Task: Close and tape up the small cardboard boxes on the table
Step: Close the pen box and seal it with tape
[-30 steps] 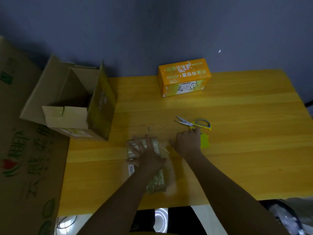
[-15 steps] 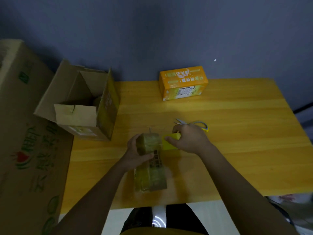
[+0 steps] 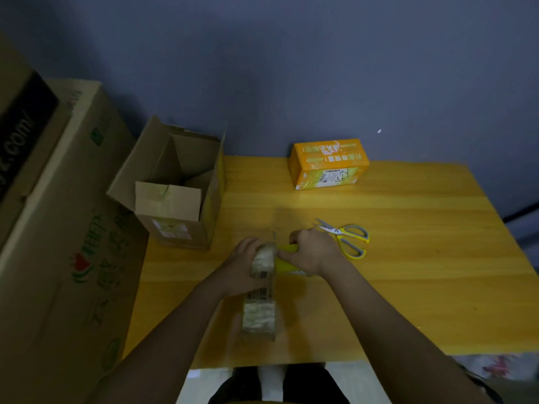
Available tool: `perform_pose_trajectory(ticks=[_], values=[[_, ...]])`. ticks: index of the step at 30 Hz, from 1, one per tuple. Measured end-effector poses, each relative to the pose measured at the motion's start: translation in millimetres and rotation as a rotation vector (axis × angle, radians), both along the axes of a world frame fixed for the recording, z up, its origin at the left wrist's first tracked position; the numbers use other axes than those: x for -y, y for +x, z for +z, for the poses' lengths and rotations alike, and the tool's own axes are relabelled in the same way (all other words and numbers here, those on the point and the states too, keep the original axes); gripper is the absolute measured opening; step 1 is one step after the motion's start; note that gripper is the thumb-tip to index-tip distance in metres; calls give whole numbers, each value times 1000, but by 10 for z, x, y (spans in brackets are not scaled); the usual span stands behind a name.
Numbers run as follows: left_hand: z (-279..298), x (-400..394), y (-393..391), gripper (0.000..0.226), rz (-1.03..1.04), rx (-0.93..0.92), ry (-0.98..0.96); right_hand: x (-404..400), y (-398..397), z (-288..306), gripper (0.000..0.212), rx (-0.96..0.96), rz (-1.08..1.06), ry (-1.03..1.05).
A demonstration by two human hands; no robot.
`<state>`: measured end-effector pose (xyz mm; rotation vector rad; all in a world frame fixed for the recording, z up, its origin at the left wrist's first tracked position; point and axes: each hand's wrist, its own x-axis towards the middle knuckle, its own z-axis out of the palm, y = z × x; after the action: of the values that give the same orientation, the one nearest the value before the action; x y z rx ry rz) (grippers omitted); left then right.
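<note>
Yellow table (image 3: 408, 301), right half open

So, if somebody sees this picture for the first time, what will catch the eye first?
Probably the two hands at the near middle of the yellow wooden table: the left hand holds a small box wrapped in tape, and the right hand grips a yellow tape roll against it. Next, the bright orange box by the far edge, the scissors beside the right hand, and the open cardboard box at the left.
</note>
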<state>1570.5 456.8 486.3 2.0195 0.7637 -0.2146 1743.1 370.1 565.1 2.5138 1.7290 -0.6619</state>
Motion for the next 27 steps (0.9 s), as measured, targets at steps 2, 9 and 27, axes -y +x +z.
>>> perform_pose_trajectory(ticks=[2, 9, 27], values=[[3, -10, 9, 108, -11, -12, -6, 51, 23, -53, 59, -25, -48, -2], [-67, -25, -17, 105, -17, 63, -55, 406, 255, -357, 40, -563, -416, 157], [-57, -41, -38, 106, 8, 54, -123, 465, 435, -696, 69, 140, -150, -120]])
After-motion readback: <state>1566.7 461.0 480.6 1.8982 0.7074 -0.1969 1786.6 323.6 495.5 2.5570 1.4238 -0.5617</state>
